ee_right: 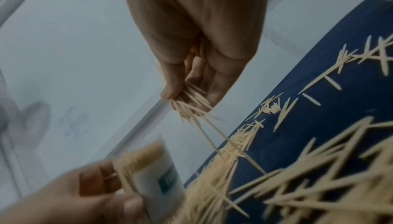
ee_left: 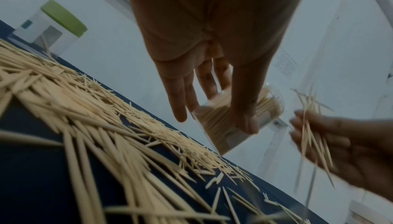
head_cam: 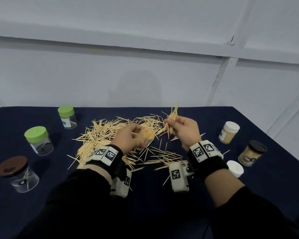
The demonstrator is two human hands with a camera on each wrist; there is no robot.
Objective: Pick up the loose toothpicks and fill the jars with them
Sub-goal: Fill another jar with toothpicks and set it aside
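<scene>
My left hand [head_cam: 133,138] grips an open clear jar [head_cam: 146,136] packed with toothpicks, raised above the table and tilted with its mouth toward the right. In the left wrist view the jar [ee_left: 221,120] sits between fingers and thumb. Just right of it, my right hand [head_cam: 178,128] pinches a bundle of toothpicks [head_cam: 172,120], held roughly upright beside the jar's mouth; the right wrist view shows the bundle [ee_right: 191,101] between thumb and fingers. A wide scatter of loose toothpicks [head_cam: 107,133] covers the dark blue tablecloth [head_cam: 214,118] under and behind both hands.
At the left stand two green-lidded jars [head_cam: 66,117] [head_cam: 39,140] and a brown-lidded jar [head_cam: 17,174], nearly empty. On the right are a white-lidded jar [head_cam: 229,132] and a black-lidded jar [head_cam: 252,152], both full, and a loose white lid [head_cam: 235,168]. A grey wall rises behind the table.
</scene>
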